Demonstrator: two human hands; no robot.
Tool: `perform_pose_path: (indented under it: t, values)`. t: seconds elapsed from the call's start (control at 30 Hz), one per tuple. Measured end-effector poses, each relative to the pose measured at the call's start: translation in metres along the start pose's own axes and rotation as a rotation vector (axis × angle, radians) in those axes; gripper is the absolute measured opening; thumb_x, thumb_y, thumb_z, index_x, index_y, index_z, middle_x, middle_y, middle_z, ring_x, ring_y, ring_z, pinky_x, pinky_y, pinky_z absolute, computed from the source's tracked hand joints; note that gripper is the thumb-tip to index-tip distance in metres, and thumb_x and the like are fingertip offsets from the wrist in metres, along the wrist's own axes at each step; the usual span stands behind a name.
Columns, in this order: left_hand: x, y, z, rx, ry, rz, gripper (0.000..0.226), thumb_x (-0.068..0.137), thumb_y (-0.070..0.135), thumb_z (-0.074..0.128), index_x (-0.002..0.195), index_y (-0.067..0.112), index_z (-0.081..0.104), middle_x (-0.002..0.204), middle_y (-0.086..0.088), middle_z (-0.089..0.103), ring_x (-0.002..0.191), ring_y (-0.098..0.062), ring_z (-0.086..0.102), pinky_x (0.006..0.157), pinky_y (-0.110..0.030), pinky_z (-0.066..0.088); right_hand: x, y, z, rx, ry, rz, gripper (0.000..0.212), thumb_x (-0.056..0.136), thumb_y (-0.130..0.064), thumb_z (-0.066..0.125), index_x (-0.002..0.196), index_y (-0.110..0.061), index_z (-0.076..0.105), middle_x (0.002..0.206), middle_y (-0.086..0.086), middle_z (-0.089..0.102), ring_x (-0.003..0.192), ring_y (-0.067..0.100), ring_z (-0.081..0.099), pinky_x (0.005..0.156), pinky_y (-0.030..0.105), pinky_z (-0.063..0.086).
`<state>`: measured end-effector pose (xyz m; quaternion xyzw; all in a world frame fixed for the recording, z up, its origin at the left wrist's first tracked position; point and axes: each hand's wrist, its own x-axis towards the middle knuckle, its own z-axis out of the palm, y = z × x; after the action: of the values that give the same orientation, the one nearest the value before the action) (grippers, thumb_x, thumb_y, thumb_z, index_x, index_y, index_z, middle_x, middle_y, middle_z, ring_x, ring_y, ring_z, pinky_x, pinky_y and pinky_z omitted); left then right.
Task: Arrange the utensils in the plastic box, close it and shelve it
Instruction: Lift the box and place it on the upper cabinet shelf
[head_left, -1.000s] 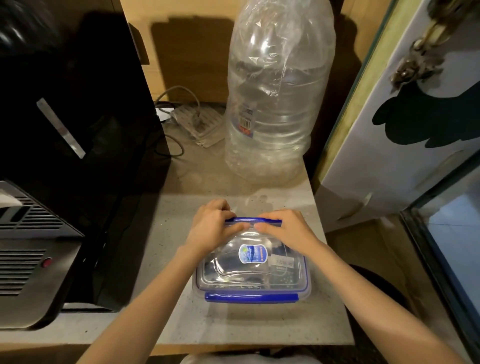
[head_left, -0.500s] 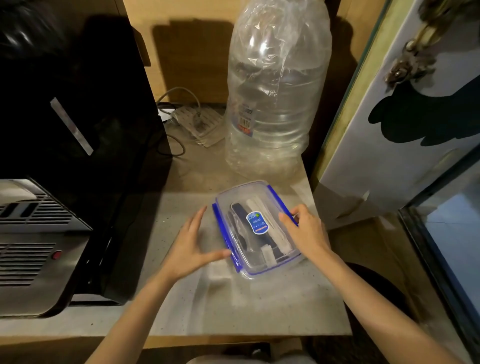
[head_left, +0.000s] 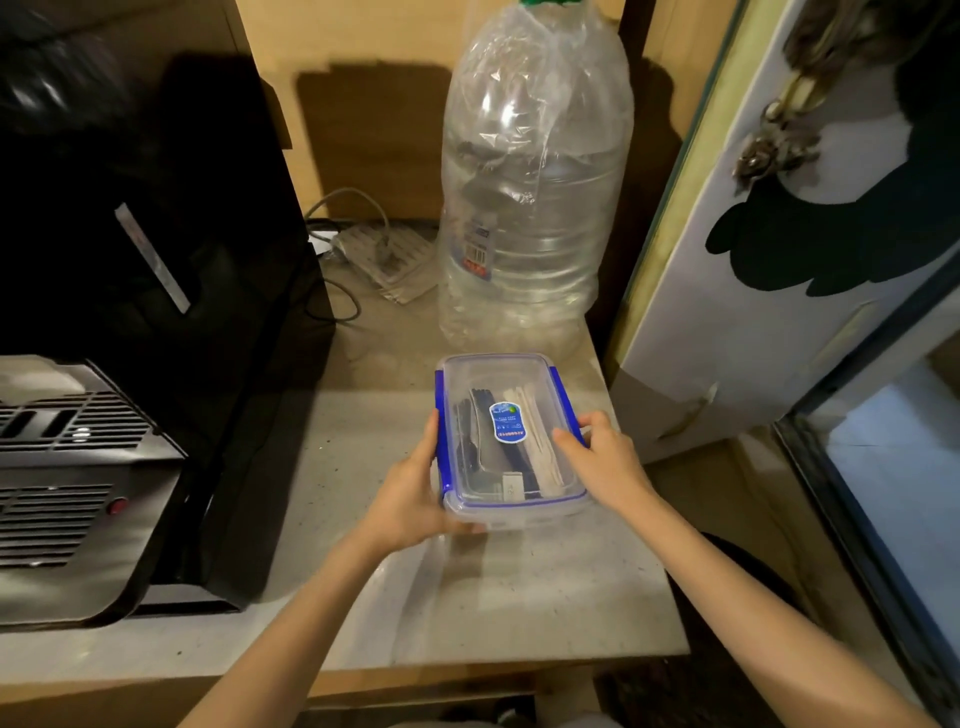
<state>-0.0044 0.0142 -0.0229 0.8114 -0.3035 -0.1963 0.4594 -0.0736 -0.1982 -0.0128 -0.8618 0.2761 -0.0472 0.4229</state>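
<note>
Fig.: closed box gripped from both sides, shelving step pending.

Surface (head_left: 363, 519): pale speckled stone slab, running front to back; dark appliance (head_left: 104, 364) along its left side, white door panel (head_left: 779, 312) to the right.

Water bottle (head_left: 535, 182): large, clear, wrapped in plastic film, standing upright at the back of the surface, just beyond the box's far end. A power strip (head_left: 384, 254) w/ cable lies to its left.

Plastic box (head_left: 506, 436): clear, rectangular, lid on, blue clips down along both long sides. Long axis runs roughly away from the person, twd the bottle. Near end appears raised a little off the surface; far end close to the bottle's base, contact not clear. Utensils (head_left: 498, 447) lie inside lengthwise, dark ones left, pale ones right, under the lid's blue label.

Left hand (head_left: 410, 499): curled round the box's left long side nr the near corner, fingers underneath, thumb up along the blue clip. Firm hold.

Right hand (head_left: 602, 457): closed on the right long side abt mid-length, fingers over the lid edge. Also holding.

Key relation: hands oppose each other across the short axis, so the box is carried w/ its long axis pointing fwd. Both hands equally near; neither leads. Judged: arranging and closing done, shelving left. No target shelf identifiable in view, so direction of the lift can't be told. Bottle directly ahead blocks a straight fwd push.
</note>
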Motion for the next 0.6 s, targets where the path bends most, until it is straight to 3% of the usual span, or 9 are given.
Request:
perform_pose_path:
  t: [0.1,0.2,0.27,0.37,0.47,0.6]
  values:
    - [0.012,0.015,-0.020,-0.142,0.029,0.038,0.128,0.039,0.036,0.086,0.142,0.035,0.011,0.129,0.025,0.048,0.115,0.010,0.051,0.093,-0.002,0.039,0.006,-0.023,-0.021,0.154,0.103,-0.014,0.028,0.089,-0.028,0.058,0.110,-0.009,0.057,0.095,0.003,0.061,0.090,0.020,0.060,0.067,0.025,0.045]
    - [0.026,0.044,-0.045,-0.238,0.086,0.100,0.119,0.045,0.012,0.090,0.142,0.026,0.022,0.128,0.014,0.052,0.108,0.017,0.053,0.088,0.000,0.041,0.010,-0.054,-0.050,0.321,0.139,-0.079,0.026,0.090,-0.027,0.057,0.108,-0.010,0.063,0.098,0.004,0.065,0.097,0.020,0.061,0.085,0.035,0.048]
    - [0.036,0.070,-0.065,-0.287,0.133,0.118,0.116,0.045,0.010,0.089,0.142,0.020,0.027,0.123,0.016,0.054,0.101,0.021,0.054,0.084,0.001,0.043,0.009,-0.080,-0.069,0.433,0.148,-0.158,0.021,0.092,-0.026,0.053,0.102,-0.011,0.063,0.092,0.001,0.065,0.095,0.020,0.060,0.084,0.037,0.048]
    - [0.047,0.110,-0.095,-0.297,0.204,0.185,0.113,0.043,0.029,0.090,0.140,0.025,0.032,0.115,0.026,0.057,0.100,0.019,0.057,0.084,-0.004,0.048,0.007,-0.120,-0.094,0.567,0.182,-0.320,0.025,0.096,-0.025,0.044,0.113,-0.012,0.056,0.092,-0.006,0.060,0.085,0.011,0.059,0.071,0.025,0.048]
    - [0.054,0.152,-0.120,-0.324,0.277,0.293,0.101,0.046,0.035,0.085,0.135,0.031,0.039,0.105,0.030,0.062,0.099,0.017,0.058,0.079,-0.007,0.051,0.003,-0.160,-0.120,0.599,0.220,-0.487,0.034,0.095,-0.037,0.041,0.125,-0.021,0.047,0.100,-0.016,0.057,0.085,-0.008,0.056,0.068,0.009,0.047]
    - [0.059,0.206,-0.151,-0.374,0.368,0.461,0.081,0.055,0.028,0.084,0.127,0.024,0.048,0.093,0.025,0.071,0.088,0.013,0.064,0.069,-0.005,0.051,-0.011,-0.208,-0.155,0.617,0.206,-0.691,0.058,0.071,-0.052,0.064,0.123,-0.034,0.043,0.110,-0.018,0.057,0.099,-0.007,0.055,0.078,0.010,0.047]
